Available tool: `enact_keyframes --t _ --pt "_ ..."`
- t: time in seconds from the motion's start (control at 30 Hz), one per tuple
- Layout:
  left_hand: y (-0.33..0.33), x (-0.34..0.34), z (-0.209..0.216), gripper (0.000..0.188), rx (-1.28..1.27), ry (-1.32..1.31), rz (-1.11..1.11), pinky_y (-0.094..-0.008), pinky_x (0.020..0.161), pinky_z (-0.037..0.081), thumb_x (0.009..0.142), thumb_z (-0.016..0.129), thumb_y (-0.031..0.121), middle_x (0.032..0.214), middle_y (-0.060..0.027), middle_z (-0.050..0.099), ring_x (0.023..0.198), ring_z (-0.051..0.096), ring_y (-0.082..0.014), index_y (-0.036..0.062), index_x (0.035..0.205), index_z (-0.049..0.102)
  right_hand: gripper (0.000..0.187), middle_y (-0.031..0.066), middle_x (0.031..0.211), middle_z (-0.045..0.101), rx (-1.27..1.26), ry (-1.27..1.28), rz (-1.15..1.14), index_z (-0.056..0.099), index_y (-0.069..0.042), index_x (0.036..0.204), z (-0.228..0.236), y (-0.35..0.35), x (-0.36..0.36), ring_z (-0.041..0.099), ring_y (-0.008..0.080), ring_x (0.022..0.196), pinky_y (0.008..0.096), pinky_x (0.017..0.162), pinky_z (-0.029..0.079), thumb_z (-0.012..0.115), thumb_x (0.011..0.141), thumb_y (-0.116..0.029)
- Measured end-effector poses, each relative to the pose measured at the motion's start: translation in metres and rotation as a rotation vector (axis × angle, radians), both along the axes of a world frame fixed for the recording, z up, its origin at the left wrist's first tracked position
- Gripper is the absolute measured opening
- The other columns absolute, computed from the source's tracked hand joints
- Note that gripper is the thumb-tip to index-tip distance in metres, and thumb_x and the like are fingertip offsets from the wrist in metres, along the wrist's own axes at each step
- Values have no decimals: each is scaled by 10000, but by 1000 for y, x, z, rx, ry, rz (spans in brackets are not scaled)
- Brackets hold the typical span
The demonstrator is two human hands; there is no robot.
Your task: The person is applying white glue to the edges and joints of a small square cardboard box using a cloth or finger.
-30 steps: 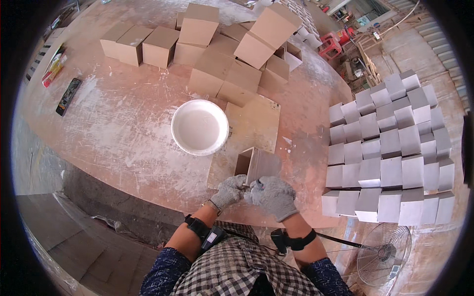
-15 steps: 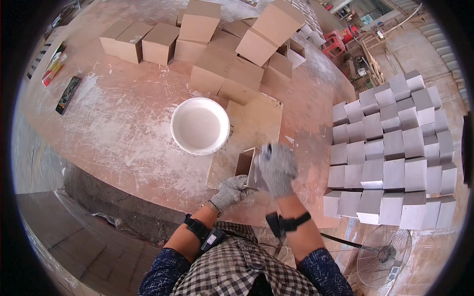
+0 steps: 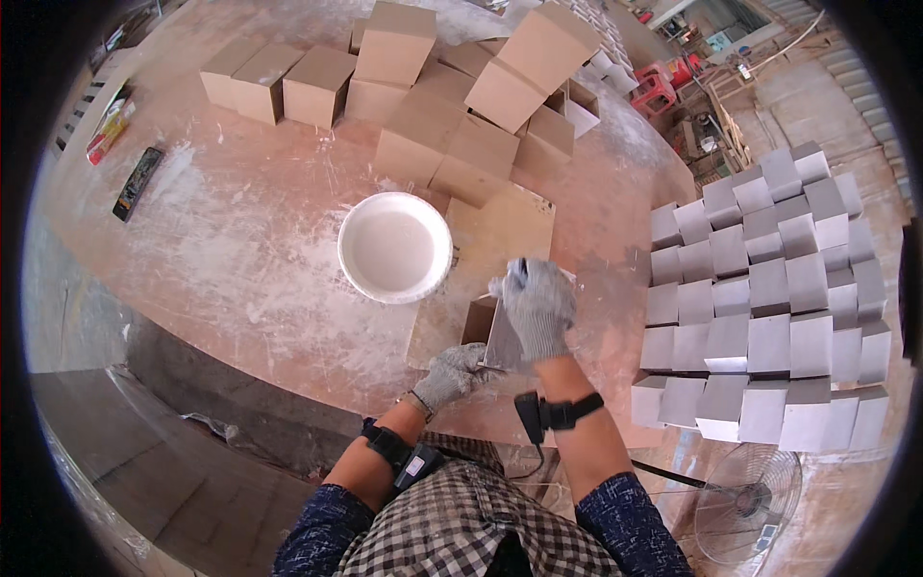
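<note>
On a tan board at the table's near edge lies a small open box, brown inside, with a wet-looking grey face on its right side. My gloved left hand grips the box's near end, fingers closed at its lower edge. Above the grey face, my gloved right hand is closed round something with a dark end; the fist hides most of it, so its kind cannot be told. Just left of the board's middle stands a white basin of whitish paste.
Several brown boxes are stacked across the table's far side. Rows of grey-white coated boxes fill the right. A dark phone-like slab lies at the left. Lower right stands a fan; red stools are beyond the table.
My right hand has shifted slightly left and toward the far side over the box, its wrist turned a little. The left hand keeps its hold; the whole view has shifted slightly.
</note>
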State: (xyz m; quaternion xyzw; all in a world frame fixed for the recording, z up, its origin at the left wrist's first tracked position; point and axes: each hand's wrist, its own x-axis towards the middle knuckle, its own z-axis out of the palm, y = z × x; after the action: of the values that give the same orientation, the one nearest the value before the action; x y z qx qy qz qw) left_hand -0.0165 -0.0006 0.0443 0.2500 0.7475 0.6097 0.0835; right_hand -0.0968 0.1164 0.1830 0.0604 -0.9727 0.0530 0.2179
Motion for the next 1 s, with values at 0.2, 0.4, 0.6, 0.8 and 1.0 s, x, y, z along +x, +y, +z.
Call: enact_keyframes --t 0.2,0.4,0.6,0.8,1.0 --pt "7 -2 -14 343 -276 1 -34 -423 924 503 867 667 315 1159 -130 667 1089 611 -360 136 1159 659 151 127 826 630 84 10 59 651 -133 851 10 -12 74 626 326 721 454 638 508 697 817 -273" --pt "1 -1 -7 361 -3 35 -11 -392 927 506 872 680 310 1166 -126 666 1106 614 -336 135 1187 654 236 120 791 589 47 -39 -59 606 -118 850 2 3 40 608 311 733 442 649 504 675 839 -343" --pt "0 -2 5 327 -3 -53 -28 -396 939 501 891 670 312 1190 -126 658 1105 613 -334 120 1156 670 188 110 781 578 15 -18 7 611 -131 861 8 0 51 598 302 751 426 661 499 653 858 -314" --pt "2 -4 -3 326 113 37 -56 -382 950 498 889 679 280 1191 -124 660 1111 615 -325 110 1167 662 166 68 725 542 121 115 49 575 -144 769 5 19 88 580 270 639 418 563 481 691 839 -240" --pt "1 -2 -1 319 121 -132 -94 -368 958 501 872 704 177 1163 -92 675 1103 629 -291 100 1179 664 164 117 711 567 -63 138 -50 585 -122 774 -1 46 26 584 305 666 429 590 473 692 857 -215"
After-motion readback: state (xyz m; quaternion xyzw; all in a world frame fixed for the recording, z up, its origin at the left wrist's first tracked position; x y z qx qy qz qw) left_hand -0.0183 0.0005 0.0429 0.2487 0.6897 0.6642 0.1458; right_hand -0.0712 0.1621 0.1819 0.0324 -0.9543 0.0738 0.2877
